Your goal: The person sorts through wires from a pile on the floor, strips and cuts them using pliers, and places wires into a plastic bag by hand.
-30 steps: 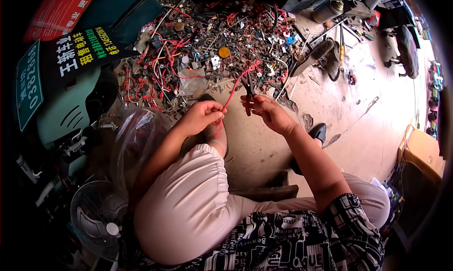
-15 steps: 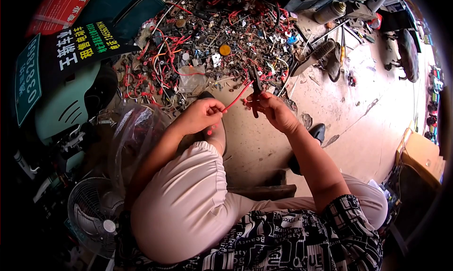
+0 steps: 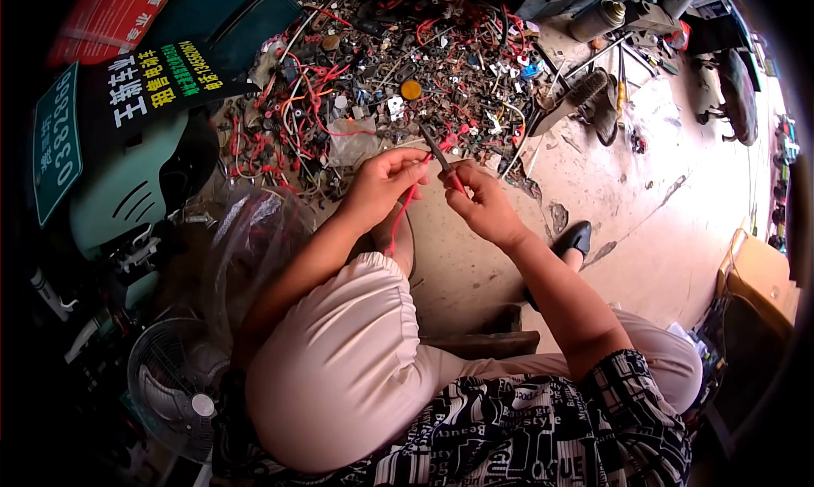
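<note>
Through the head camera I look down on two bare hands at work over the floor (image 3: 454, 271). The left hand (image 3: 383, 187) is pinching a red wire (image 3: 408, 202) between thumb and fingers; below the grip, the wire hangs down in front of the lower leg, near the knee. The right hand (image 3: 483, 205) is curled around a pair of pliers (image 3: 434, 147) with a red handle, their dark nose angled up and to the left, close by the left fingertips. From here I cannot tell whether the jaws touch the wire's upper end.

Just beyond the hands I see a heap of scrap parts (image 3: 339, 84) spread over the floor, with an orange disc (image 3: 410, 90) lying on it. A clear plastic bag (image 3: 254, 245) sits beside the left forearm, a fan (image 3: 174, 394) stands lower on that side, and a spray can (image 3: 597, 19) is at upper right.
</note>
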Motion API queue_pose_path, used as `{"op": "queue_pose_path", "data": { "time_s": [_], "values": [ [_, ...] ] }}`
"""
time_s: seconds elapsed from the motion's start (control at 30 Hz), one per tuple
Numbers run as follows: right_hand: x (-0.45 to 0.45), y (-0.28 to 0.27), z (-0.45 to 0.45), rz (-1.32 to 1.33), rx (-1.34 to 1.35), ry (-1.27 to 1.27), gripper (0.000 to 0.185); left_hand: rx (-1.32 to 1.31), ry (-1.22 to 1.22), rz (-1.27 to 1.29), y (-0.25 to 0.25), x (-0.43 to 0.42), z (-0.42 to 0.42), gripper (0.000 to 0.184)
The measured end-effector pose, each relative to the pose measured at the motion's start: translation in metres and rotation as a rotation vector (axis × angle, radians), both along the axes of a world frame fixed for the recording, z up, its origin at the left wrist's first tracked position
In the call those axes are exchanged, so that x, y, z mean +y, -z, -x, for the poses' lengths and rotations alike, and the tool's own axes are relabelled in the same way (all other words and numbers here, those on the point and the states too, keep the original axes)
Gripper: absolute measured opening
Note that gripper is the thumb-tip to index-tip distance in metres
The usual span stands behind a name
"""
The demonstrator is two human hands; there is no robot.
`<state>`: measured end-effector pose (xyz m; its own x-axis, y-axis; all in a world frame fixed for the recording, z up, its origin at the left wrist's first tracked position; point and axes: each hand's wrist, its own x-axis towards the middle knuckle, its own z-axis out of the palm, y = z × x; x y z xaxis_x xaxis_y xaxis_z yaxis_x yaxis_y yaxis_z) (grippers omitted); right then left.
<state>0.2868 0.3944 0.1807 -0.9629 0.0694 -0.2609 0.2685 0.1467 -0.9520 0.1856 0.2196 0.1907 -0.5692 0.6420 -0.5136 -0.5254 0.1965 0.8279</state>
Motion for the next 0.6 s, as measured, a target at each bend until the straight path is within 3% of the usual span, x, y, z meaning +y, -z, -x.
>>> {"op": "queue_pose_path", "data": {
  "time_s": [0.37,0.6],
  "values": [
    [0.002,-0.007,0.006,-0.077,0.104,0.026,0.015,-0.058,-0.081,0.046,-0.004,0.002,0.008,0.025],
    [0.003,0.002,0.002,0.153,-0.09,0.035,0.023,-0.105,-0.056,0.055,-0.004,0.003,0.008,0.026]
  ]
}}
